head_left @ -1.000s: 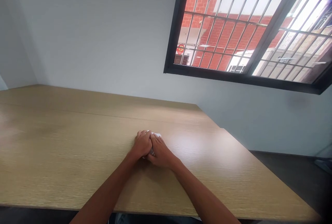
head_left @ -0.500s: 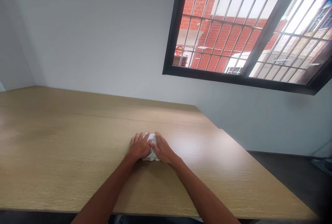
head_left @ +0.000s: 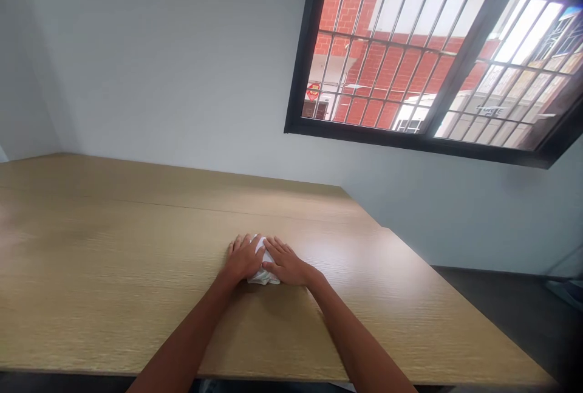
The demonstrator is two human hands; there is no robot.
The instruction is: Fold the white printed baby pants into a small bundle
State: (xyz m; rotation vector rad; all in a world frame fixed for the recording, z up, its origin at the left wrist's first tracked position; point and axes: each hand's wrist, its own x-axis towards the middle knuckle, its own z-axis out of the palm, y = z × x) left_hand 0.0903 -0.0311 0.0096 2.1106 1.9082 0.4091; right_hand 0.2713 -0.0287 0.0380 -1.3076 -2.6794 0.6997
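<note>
Got my left hand (head_left: 243, 259) and right hand (head_left: 286, 264) both spread flat, side by side, pressing down on a small white cloth (head_left: 263, 275) on the bench (head_left: 113, 271).

Wide wooden bench (head_left: 113, 271) fills the lower view, a seam (head_left: 182, 206) running across it toward the far side. Behind the bench, a plain white wall (head_left: 159, 59). Up and to the right of the bench, a black-framed window (head_left: 423, 53) with bars, red brick (head_left: 392, 71) showing through. Right of the bench, dark floor (head_left: 510, 308).
</note>
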